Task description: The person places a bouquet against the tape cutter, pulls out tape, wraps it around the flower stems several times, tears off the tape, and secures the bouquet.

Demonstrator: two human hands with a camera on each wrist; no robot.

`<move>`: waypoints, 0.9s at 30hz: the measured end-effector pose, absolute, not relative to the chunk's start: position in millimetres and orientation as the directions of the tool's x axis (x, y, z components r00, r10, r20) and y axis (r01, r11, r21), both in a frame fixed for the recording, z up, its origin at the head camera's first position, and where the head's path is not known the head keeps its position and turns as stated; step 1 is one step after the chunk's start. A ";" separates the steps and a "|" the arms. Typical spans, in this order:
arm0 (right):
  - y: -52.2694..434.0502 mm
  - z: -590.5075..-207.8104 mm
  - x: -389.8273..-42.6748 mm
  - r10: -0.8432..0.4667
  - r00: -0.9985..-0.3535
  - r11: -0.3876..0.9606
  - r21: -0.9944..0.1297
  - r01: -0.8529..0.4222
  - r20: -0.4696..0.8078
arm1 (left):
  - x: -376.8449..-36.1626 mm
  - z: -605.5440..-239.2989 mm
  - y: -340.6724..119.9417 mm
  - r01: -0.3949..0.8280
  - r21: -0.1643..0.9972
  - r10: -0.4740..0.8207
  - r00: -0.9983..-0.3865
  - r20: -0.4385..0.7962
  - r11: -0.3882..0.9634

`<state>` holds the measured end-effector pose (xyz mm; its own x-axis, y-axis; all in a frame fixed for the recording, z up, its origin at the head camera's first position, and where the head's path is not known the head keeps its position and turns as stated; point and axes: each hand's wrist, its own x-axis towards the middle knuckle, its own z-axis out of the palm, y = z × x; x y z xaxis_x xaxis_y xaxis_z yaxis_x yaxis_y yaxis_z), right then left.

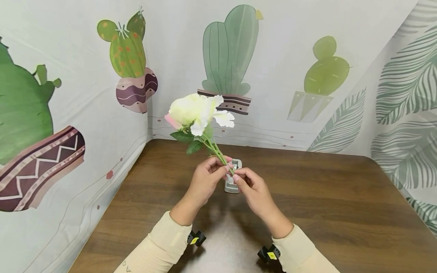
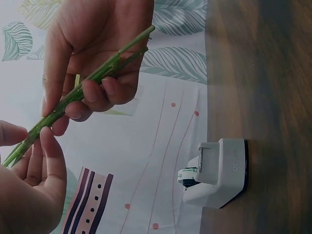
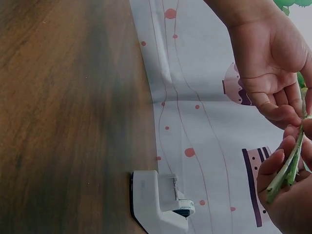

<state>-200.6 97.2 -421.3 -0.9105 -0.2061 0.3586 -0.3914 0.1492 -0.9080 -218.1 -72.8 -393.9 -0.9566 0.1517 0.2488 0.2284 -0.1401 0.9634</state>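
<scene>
Both hands hold a small bunch of flowers (image 1: 194, 110), with pale yellow-white blooms, a bit of pink and dark green leaves. The bunch leans up to the left in the head view. My left hand (image 1: 205, 182) pinches the green stems (image 2: 58, 109) between thumb and fingers. Closer to the cut ends, my right hand (image 1: 254, 189) grips the same stems, its fingers curled around them in the left wrist view. Behind and below the hands, a grey-white tape dispenser (image 1: 232, 188) stands on the table, partly hidden in the head view. Its tape roll (image 2: 187, 176) shows at one side.
The dark brown wooden table (image 1: 324, 197) extends on both sides of the hands. White cloth (image 1: 177, 57) printed with cacti and leaves hangs behind it and along the left. Black wrist devices (image 1: 197, 239) with yellow labels sit below the cream sleeves (image 1: 297, 246).
</scene>
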 end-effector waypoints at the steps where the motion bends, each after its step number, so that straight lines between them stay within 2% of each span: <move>1: 97.2 -421.1 -200.3 -0.207 -0.910 0.148 -0.908 -0.393 0.360 | -217.8 -393.9 -73.2 0.223 0.965 0.157 -0.957 0.243 -0.136; 15: 96.2 -423.4 -200.9 -0.223 -0.910 0.058 -0.927 -0.371 0.351 | -218.8 -397.1 -72.8 0.203 0.967 0.178 -0.957 0.229 -0.154; 27: 95.6 -423.7 -201.5 -0.221 -0.906 0.073 -0.920 -0.384 0.361 | -219.0 -398.2 -71.0 0.245 0.957 0.136 -0.954 0.266 -0.153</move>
<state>-201.5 95.6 -423.7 -0.9060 -0.2213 0.3607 -0.3843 0.0734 -0.9203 -219.0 -71.0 -398.2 -0.9543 0.1363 0.2659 0.2450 -0.1530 0.9574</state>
